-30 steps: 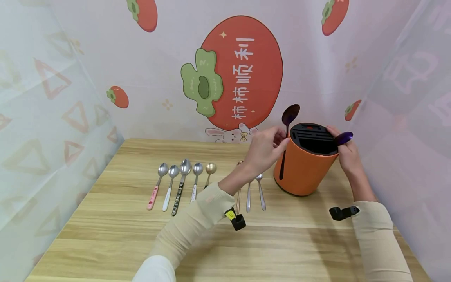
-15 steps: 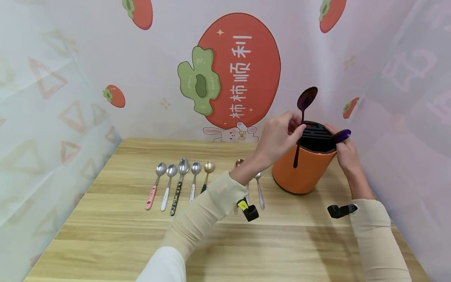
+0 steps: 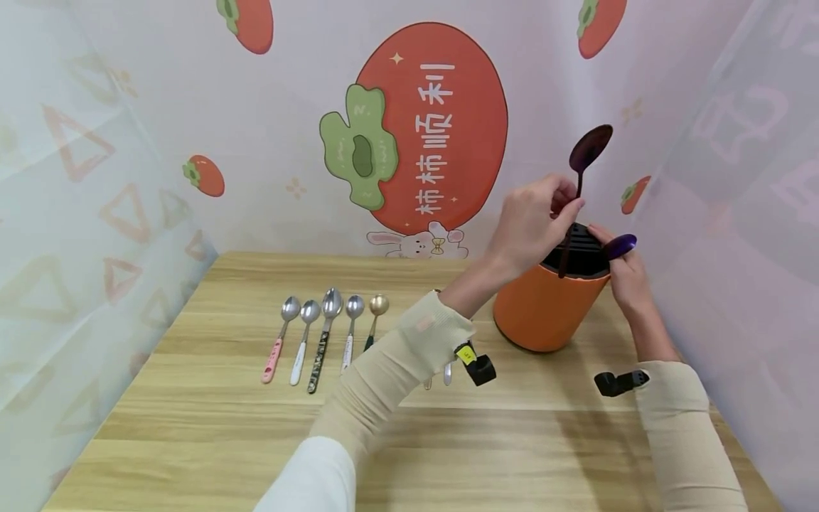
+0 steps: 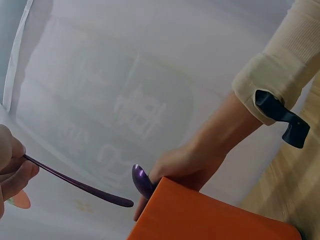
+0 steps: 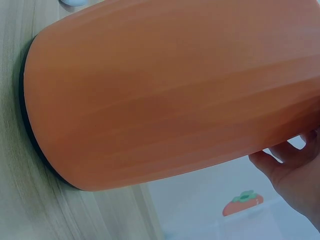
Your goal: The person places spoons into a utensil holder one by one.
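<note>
My left hand (image 3: 534, 224) pinches the handle of a dark purple spoon (image 3: 590, 147), bowl up and tilted. The lower end of its handle hangs over the opening of an orange utensil holder (image 3: 544, 313) with a black slotted insert. In the left wrist view the handle tip (image 4: 122, 202) is clear of the holder's rim. My right hand (image 3: 630, 284) grips the holder at its upper right side; the right wrist view shows the thumb and fingers (image 5: 295, 165) against the orange wall. A second purple spoon (image 3: 620, 247) stands in the holder, its bowl beside the right hand.
Left on the wooden table lies a row of spoons: pink-handled (image 3: 271, 360), white-handled (image 3: 298, 363), black-patterned (image 3: 318, 359), another pale-handled (image 3: 348, 352) and gold-bowled (image 3: 379, 304). More spoon handles (image 3: 448, 373) show partly behind my left forearm. Printed cloth walls (image 3: 288, 142) surround the table.
My left hand has moved right and up with the purple spoon, from beside the holder's left side to above its opening. My right hand and the holder stay nearly still.
</note>
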Demonstrator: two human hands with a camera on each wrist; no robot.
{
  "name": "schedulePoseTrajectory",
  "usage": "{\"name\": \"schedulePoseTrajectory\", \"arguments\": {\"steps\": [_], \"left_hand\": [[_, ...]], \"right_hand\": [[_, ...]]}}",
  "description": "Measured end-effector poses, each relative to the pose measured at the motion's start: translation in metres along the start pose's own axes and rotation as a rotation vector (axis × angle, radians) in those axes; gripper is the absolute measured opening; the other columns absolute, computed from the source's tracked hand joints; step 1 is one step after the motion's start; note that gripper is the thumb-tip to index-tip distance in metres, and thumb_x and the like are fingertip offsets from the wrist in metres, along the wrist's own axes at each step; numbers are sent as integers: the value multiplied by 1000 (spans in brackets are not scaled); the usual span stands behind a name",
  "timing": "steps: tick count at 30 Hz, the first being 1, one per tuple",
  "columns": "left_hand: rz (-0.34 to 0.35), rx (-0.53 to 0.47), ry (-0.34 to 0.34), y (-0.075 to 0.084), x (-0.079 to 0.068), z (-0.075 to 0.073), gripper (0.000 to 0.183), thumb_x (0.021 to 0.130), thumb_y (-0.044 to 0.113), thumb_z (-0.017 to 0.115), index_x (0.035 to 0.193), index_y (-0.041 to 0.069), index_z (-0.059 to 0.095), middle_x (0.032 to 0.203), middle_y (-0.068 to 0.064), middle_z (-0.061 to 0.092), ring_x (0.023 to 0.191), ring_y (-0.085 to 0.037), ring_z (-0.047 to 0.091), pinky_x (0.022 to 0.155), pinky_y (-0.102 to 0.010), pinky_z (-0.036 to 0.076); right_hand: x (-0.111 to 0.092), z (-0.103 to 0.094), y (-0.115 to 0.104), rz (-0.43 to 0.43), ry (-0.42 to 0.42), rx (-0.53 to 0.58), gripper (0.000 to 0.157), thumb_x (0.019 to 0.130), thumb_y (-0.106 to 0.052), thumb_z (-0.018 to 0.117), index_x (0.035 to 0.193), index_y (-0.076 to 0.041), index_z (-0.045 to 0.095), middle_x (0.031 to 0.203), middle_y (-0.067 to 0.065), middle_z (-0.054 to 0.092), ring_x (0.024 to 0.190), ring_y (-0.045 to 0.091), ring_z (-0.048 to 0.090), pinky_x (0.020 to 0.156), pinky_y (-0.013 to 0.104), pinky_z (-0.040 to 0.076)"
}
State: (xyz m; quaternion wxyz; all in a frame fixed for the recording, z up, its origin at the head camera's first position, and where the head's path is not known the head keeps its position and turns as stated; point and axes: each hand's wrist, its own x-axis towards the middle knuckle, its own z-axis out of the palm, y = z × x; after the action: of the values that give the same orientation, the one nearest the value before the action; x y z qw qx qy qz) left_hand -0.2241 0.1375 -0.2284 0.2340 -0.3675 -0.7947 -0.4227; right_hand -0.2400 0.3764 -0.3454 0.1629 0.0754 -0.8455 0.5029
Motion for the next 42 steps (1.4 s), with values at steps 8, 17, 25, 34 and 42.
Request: {"name": "schedulePoseTrajectory", "arguments": {"steps": [8,17,25,34,42], "left_hand": [[10,71,-13,-4,17,28,12,97,20,65,98,8,68,92,2,73,80,-4,64,71,-8,43],[-46,123,-112,-21,18,50,15,98,23,64,102,9,68,99,1,75,85,-8,67,73,-9,45],[-81,164,-152,-34,13,66,12,96,24,66,100,12,69,92,4,73,83,-6,63,73,-12,46],[-81,230,-200,-38,11,80,12,96,25,67,99,15,72,95,6,74,89,-6,67,78,-14,50],[-131,279,-269,-38,14,82,15,98,27,62,103,17,73,99,6,74,90,-6,68,77,-14,50]], "right_hand": [[1,2,0,-7,23,1,50,109,-32,30,147,-3,46,159,20,33,144,7,32,123,27,17],[-1,5,-7,-34,21,34,47,109,-25,31,147,-2,46,158,14,38,143,8,34,121,23,21],[1,7,1,-27,36,18,46,109,-23,31,145,1,46,156,9,42,139,1,38,117,16,23],[-2,6,4,-19,51,-1,49,109,-25,31,144,5,45,156,15,41,136,-4,38,115,13,25],[0,2,5,-13,54,12,46,109,-25,30,145,-2,50,154,12,44,138,4,38,118,20,23]]}}
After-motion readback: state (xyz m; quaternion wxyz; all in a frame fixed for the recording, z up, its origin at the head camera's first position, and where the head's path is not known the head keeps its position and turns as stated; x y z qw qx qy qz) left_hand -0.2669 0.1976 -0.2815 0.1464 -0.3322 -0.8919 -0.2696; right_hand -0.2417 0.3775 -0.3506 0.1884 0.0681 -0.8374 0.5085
